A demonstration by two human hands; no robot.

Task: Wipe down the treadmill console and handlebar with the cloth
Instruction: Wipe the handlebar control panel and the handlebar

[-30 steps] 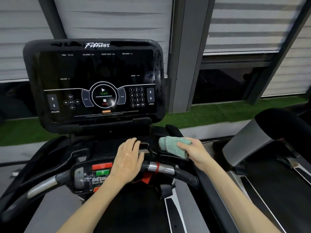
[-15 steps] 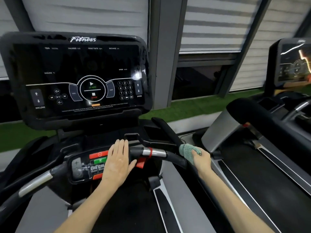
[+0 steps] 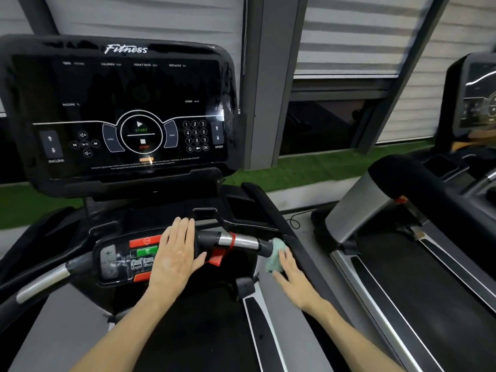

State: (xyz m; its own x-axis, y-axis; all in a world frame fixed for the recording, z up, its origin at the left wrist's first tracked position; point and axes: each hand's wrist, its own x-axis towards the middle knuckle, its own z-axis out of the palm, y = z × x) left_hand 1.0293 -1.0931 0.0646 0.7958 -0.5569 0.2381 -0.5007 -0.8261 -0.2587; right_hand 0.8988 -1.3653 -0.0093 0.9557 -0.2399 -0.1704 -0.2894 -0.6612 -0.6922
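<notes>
- Cloth: one, teal, against the handlebar.
- Left hand: flat, fingers straight, on the handlebar's button panel.
- Right hand: touches cloth; blurred, cannot tell grip.
- Two screens: console, neighbouring console.

Dark console above, left hand flat on handlebar centre, right hand on green cloth, grip unclear

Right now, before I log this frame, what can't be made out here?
Head view: the right hand is motion-blurred; whether it grips or only presses the cloth on the handlebar is unclear.
The left hand lies flat over the control panel, hiding some buttons.
Console warning text: too small to read.
Neighbouring treadmill's console: cut off by the right edge.
</notes>
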